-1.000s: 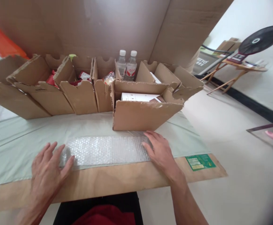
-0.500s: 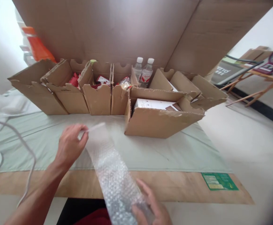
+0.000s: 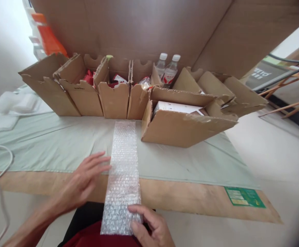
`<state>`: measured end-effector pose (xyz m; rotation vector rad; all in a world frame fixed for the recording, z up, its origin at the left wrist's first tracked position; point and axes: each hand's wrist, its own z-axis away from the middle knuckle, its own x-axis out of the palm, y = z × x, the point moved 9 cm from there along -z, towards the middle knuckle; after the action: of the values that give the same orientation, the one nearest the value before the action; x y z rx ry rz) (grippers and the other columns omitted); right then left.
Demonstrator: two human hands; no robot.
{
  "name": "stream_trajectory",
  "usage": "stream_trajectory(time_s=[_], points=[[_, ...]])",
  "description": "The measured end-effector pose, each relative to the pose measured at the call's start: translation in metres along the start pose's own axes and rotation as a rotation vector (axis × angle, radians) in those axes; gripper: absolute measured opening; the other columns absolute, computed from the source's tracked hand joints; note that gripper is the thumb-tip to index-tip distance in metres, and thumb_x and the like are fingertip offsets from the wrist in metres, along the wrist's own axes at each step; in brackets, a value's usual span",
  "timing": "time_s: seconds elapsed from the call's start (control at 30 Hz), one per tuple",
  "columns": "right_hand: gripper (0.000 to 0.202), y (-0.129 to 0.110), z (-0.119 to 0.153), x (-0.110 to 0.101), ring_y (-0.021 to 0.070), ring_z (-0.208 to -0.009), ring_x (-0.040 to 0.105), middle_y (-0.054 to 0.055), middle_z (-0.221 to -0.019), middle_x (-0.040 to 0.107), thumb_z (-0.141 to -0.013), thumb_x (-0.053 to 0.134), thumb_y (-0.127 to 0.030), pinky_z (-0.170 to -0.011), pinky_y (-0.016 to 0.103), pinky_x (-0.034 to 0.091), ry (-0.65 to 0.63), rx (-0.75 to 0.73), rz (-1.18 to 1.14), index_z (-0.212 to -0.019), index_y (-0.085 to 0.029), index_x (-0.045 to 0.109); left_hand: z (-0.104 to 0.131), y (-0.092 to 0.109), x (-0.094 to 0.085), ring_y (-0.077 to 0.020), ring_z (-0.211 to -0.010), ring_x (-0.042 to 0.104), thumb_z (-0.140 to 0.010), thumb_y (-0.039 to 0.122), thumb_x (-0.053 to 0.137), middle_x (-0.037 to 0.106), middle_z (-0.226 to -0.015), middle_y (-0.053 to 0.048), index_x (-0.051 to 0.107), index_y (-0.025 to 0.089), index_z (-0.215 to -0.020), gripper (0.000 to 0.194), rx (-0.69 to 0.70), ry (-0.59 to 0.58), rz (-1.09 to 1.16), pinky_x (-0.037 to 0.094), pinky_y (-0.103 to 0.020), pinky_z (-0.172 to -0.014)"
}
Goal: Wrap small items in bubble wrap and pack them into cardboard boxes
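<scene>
A long strip of clear bubble wrap [image 3: 123,164] lies lengthwise over the table, its near end hanging past the front edge above my lap. My right hand [image 3: 152,224] grips that near end at its right side, thumb and fingers on the plastic. To the left of the strip is my left hand [image 3: 87,175], fingers stretched out and apart, the tips at or just beside the strip's left edge. Nothing is held in it. Behind the strip's far end stands a row of cardboard bins [image 3: 113,101].
A cardboard bin [image 3: 185,127] with a white box [image 3: 176,107] juts forward on the right. Two bottles [image 3: 169,73] and an orange bottle-shaped object [image 3: 50,37] stand at the back. Folded bubble wrap [image 3: 15,106] and a white cable [image 3: 9,154] lie left.
My left hand has let go of the strip's far end and come nearer, its fingers opening. The strip has straightened and now lies flat on the cloth. My right hand still holds the near end.
</scene>
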<state>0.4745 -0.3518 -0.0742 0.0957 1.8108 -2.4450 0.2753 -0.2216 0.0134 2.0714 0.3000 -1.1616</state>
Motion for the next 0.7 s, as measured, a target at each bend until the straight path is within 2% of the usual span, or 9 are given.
stream_trajectory(time_s=[0.1,0.17,0.23,0.33,0.4,0.5,0.6,0.7], points=[[0.047,-0.005,-0.005,0.003,0.0196,-0.08,0.07,0.007,-0.092,0.077,-0.086,0.072,-0.062,-0.076,0.03,0.055,-0.059,0.132,-0.312,-0.112,-0.023,0.078,0.033,0.034,0.007,-0.0246,-0.149,0.045,-0.088,0.008,0.045,0.058,-0.153,-0.006,0.045,0.03,-0.153,0.069,-0.011,-0.121,0.075,0.054,-0.044,-0.111],[0.051,-0.022,-0.016,0.005,0.018,-0.075,0.068,0.007,-0.085,0.076,-0.087,0.071,-0.064,-0.074,0.03,0.054,-0.073,0.101,-0.491,-0.112,-0.02,0.076,0.034,0.046,0.011,-0.0271,-0.142,0.054,-0.089,0.015,0.053,0.061,-0.149,-0.01,0.043,0.028,-0.154,0.067,-0.022,-0.071,0.105,0.058,-0.043,-0.107],[0.054,-0.043,-0.029,0.003,0.0184,-0.075,0.07,0.008,-0.087,0.076,-0.089,0.069,-0.063,-0.069,0.028,0.054,-0.066,0.011,-0.598,-0.121,-0.02,0.072,0.025,0.042,0.014,-0.0266,-0.127,0.066,-0.091,0.017,0.055,0.071,-0.133,-0.011,0.051,0.027,-0.146,0.056,-0.07,0.059,0.147,0.06,-0.043,-0.102],[0.056,-0.063,-0.041,-0.01,0.0187,-0.079,0.074,0.009,-0.107,0.076,-0.097,0.061,-0.057,-0.064,0.027,0.055,0.029,-0.133,-0.585,-0.144,-0.029,0.055,0.009,0.011,0.026,-0.0242,-0.104,0.073,-0.095,0.022,0.054,0.076,-0.11,-0.008,0.058,0.025,-0.136,0.041,-0.268,0.217,0.129,0.062,-0.042,-0.091],[0.047,-0.07,-0.04,-0.023,0.0168,-0.081,0.074,0.006,-0.11,0.076,-0.102,0.058,-0.046,-0.069,0.029,0.058,0.139,-0.236,-0.38,-0.147,-0.034,0.052,0.003,-0.01,0.036,-0.024,-0.093,0.072,-0.093,0.027,0.056,0.075,-0.1,-0.007,0.055,0.021,-0.14,0.048,-0.387,0.242,0.075,0.061,-0.041,-0.084],[0.038,-0.088,-0.033,-0.028,0.0186,-0.097,0.072,0.004,-0.112,0.075,-0.1,0.061,-0.025,-0.088,0.035,0.059,0.237,-0.459,0.158,-0.137,-0.033,0.061,-0.003,-0.022,0.044,-0.023,-0.085,0.069,-0.09,0.026,0.059,0.07,-0.087,-0.003,0.042,0.018,-0.151,0.064,-0.395,0.235,0.045,0.059,-0.039,-0.082],[0.046,-0.102,-0.034,-0.009,0.0255,-0.123,0.064,0.009,-0.13,0.071,-0.094,0.059,-0.012,-0.105,0.046,0.053,0.216,-0.685,0.631,-0.137,-0.026,0.061,-0.006,-0.021,0.045,-0.0231,-0.085,0.068,-0.09,0.025,0.062,0.069,-0.085,-0.001,0.029,0.019,-0.159,0.076,-0.33,0.232,0.0,0.058,-0.039,-0.084],[0.046,-0.094,-0.052,0.013,0.0329,-0.138,0.053,0.014,-0.146,0.062,-0.091,0.06,-0.011,-0.107,0.054,0.049,0.114,-0.707,0.911,-0.136,-0.019,0.061,-0.007,-0.014,0.04,-0.0246,-0.084,0.066,-0.092,0.024,0.061,0.068,-0.089,-0.003,0.024,0.02,-0.161,0.079,-0.272,0.27,-0.091,0.057,-0.042,-0.082]])
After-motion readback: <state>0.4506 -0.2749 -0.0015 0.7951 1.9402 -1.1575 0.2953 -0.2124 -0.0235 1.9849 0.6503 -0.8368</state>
